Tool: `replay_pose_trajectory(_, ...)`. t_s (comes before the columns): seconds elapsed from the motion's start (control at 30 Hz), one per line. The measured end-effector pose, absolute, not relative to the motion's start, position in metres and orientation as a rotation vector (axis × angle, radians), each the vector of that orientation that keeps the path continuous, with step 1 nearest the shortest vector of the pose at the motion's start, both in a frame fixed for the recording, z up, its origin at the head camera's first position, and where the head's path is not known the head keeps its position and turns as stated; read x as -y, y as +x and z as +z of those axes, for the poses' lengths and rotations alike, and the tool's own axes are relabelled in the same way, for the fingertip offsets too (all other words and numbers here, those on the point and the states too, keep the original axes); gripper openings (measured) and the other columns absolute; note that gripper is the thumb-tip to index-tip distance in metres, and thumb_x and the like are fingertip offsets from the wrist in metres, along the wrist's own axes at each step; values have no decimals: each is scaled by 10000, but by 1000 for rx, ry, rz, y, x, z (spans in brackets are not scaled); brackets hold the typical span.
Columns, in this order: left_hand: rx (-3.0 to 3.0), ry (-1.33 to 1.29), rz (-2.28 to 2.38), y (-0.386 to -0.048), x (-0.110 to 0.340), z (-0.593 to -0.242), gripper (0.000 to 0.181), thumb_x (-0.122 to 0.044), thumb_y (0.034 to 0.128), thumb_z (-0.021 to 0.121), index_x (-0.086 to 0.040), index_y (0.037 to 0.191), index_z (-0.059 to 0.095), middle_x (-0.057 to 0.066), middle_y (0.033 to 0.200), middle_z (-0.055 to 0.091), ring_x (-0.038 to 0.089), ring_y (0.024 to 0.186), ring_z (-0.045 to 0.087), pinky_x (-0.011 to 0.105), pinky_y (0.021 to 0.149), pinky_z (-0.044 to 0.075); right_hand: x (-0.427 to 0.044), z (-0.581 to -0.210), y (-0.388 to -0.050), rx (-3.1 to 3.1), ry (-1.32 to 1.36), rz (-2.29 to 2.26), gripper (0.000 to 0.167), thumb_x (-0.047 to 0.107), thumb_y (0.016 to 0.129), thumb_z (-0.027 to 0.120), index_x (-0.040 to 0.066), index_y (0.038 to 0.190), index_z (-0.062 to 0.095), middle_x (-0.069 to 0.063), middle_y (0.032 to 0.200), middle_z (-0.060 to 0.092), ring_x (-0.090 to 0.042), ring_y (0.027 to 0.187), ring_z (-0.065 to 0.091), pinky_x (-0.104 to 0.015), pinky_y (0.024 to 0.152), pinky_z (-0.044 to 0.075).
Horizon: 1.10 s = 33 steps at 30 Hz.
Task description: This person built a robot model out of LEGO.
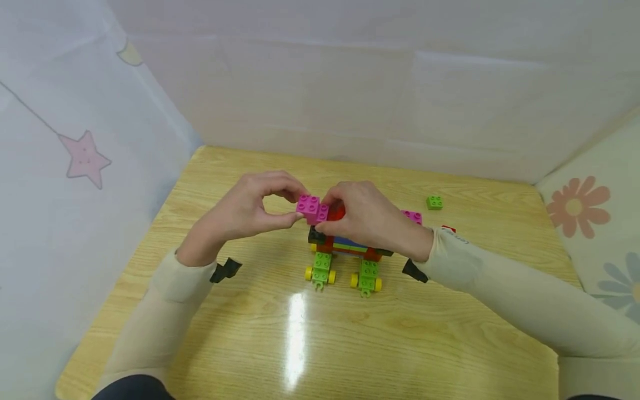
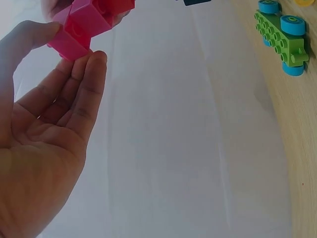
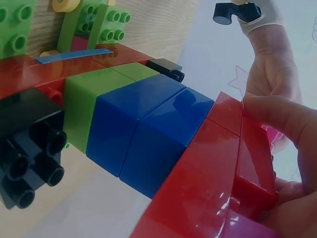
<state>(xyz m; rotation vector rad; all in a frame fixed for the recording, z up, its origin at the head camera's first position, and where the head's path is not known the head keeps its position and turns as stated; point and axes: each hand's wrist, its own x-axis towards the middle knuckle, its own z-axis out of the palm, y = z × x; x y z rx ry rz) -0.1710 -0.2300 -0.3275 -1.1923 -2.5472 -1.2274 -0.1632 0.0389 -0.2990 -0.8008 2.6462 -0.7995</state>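
Note:
My left hand pinches a pink brick between thumb and fingertips. In the left wrist view that brick meets another pink brick. My right hand pinches a red brick at the top of a build; other pink bricks adjoin it. Beneath it are blue bricks, light green bricks and a long red row. A black brick is at the build's left end. My right hand hides part of the build in the head view.
Green wheeled bases with yellow wheels show at the build's near side. In the left wrist view a green base has blue wheels. On the wooden table, a loose green brick lies at right. White cloth surrounds the back and sides.

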Motion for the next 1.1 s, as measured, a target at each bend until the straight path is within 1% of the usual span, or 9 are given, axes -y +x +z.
replay_pose_trajectory(0.13, 2553, -1162, -1292, -169, 230, -330, 328, -44, 923, 890, -132, 1228, 807, -26, 1180, 807, 121, 1065, 768, 253, 994, 621, -37, -297, -163, -2643, -781, -786, 327, 346, 966, 907, 136, 1196, 807, 13, 1079, 802, -182, 868, 677, -348, 771, 590)
replay_pose_trajectory(0.2, 2560, -1149, -1327, -168, 230, -331, 336, -49, 926, 892, -137, 1238, 803, -33, 1190, 802, 117, 1077, 769, 274, 1009, 625, -37, -295, -162, -2635, -778, -790, 362, 350, 968, 903, 134, 1241, 804, 11, 1118, 803, -182, 902, 692, -353, 797, 603)
replay_pose_trajectory(0.33, 2573, -1122, -1351, -168, 230, -333, 352, -74, 939, 890, -145, 1271, 796, -26, 1219, 794, 123, 1096, 765, 305, 1030, 625, -43, -285, -159, -2618, -750, -822, 489, 387, 974, 891, 122, 1365, 763, -3, 1257, 792, -210, 1098, 736, -404, 950, 641)
replay_pose_trajectory(0.43, 2580, -1097, -1378, -168, 229, -335, 365, -88, 939, 897, -147, 1284, 794, -26, 1229, 790, 125, 1099, 763, 319, 1036, 629, -50, -272, -158, -2642, -721, -841, 537, 404, 975, 880, 122, 1410, 737, -19, 1342, 779, -243, 1226, 729, -462, 1073, 620)
replay_pose_trajectory(0.53, 2587, -1075, -1434, -168, 226, -339, 358, -91, 934, 905, -133, 1271, 794, -22, 1215, 785, 128, 1087, 764, 318, 1036, 633, -60, -262, -160, -2684, -698, -864, 517, 387, 983, 864, 128, 1412, 739, -31, 1378, 780, -258, 1259, 726, -497, 1138, 582)
replay_pose_trajectory(0.7, 2613, -1022, -1503, -169, 219, -348, 315, -110, 939, 906, -120, 1233, 795, -7, 1185, 790, 136, 1070, 761, 277, 1035, 623, -78, -251, -163, -2702, -615, -961, 466, 367, 1006, 848, 150, 1406, 749, -32, 1380, 781, -259, 1250, 727, -525, 1156, 563)
replay_pose_trajectory(0.87, 2622, -976, -1575, -168, 215, -353, 315, -112, 944, 905, -113, 1240, 796, 11, 1209, 785, 158, 1078, 751, 256, 1037, 616, -101, -245, -165, -2693, -496, -1069, 433, 371, 1022, 838, 181, 1401, 750, -34, 1353, 782, -239, 1224, 731, -522, 1138, 565)
replay_pose_trajectory(1.0, 2638, -957, -1585, -165, 216, -353, 310, -105, 943, 902, -120, 1234, 796, 4, 1193, 785, 156, 1065, 748, 249, 1022, 615, -121, -248, -169, -2679, -375, -1135, 436, 419, 1036, 815, 209, 1411, 741, -39, 1367, 773, -224, 1222, 728, -503, 1110, 570)
replay_pose_trajectory(1.1, 2648, -960, -1585, -163, 218, -352, 312, -105, 937, 906, -137, 1228, 799, -20, 1172, 790, 146, 1052, 748, 249, 1014, 613, -138, -255, -173, -2679, -291, -1151, 478, 475, 1038, 801, 219, 1435, 726, -44, 1391, 763, -217, 1226, 725, -450, 1069, 567)
